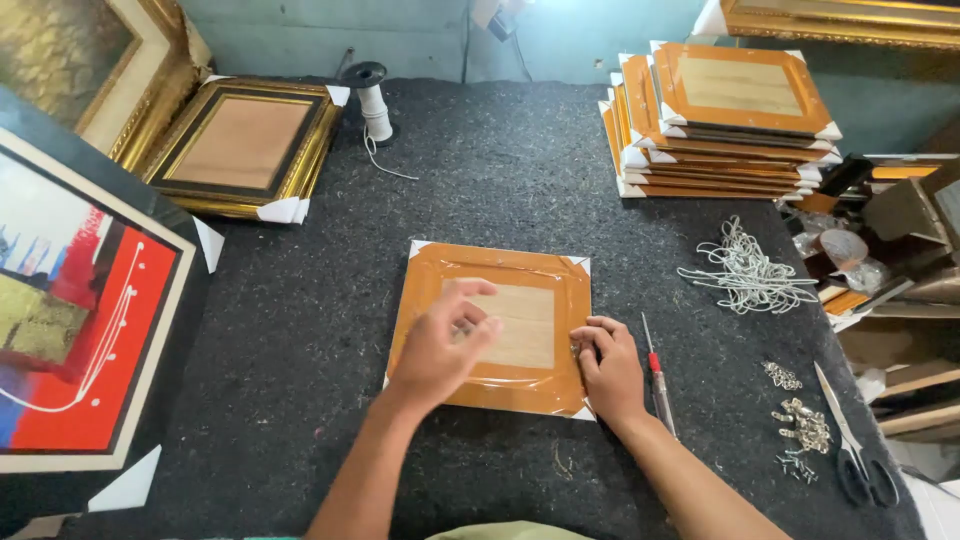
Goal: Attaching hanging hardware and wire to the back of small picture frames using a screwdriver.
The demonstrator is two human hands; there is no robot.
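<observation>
The picture frame (pixel 490 325) lies face down in the middle of my felt table (pixel 300 330). My left hand (pixel 440 345) hovers over its back, fingers loosely spread. My right hand (pixel 608 362) pinches a small metal hanger (pixel 575 349) against the frame's right rail. A screwdriver (pixel 657 378) lies just beside it, scissors (pixel 855 445) near the right edge.

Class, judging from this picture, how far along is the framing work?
Done: a stack of wrapped frames sits at the far right. In hand: right hand presses something small onto the face-down frame; left hand hovers over it. Left: wire pieces and small metal fittings lie unused.
</observation>
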